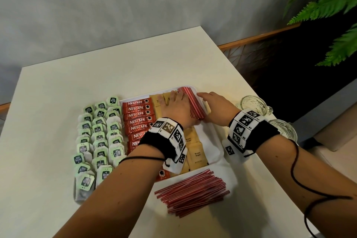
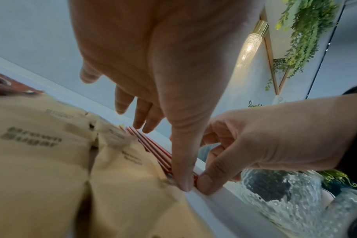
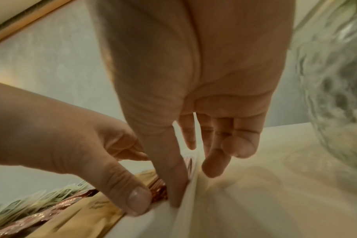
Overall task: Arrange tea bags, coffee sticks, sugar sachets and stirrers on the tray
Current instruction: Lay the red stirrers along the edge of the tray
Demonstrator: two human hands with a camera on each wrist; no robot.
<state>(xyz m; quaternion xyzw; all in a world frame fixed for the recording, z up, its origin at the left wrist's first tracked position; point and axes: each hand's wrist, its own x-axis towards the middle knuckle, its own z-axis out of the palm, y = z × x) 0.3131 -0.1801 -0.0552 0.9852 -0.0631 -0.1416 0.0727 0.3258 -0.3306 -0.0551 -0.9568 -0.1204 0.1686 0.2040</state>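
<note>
The white tray (image 1: 210, 147) holds a row of red Nescafe coffee sticks (image 1: 138, 116) on its left and brown sugar sachets (image 1: 196, 154) down the middle. A bundle of red stirrers (image 1: 195, 106) lies at its far right. My left hand (image 1: 183, 106) rests flat over the far sachets, its thumb against the bundle's near end (image 2: 153, 148). My right hand (image 1: 210, 106) presses the bundle from the right: thumb inside the tray rim, straight fingers outside it (image 3: 194, 185). Green-tagged tea bags (image 1: 98, 137) lie in rows on the table left of the tray.
A loose pile of red stirrers (image 1: 193, 191) lies on white paper at the tray's near edge. Two glass mugs (image 1: 251, 102) (image 1: 282, 127) stand close behind my right wrist, near the table's right edge. A fern (image 1: 328, 6) hangs at the upper right.
</note>
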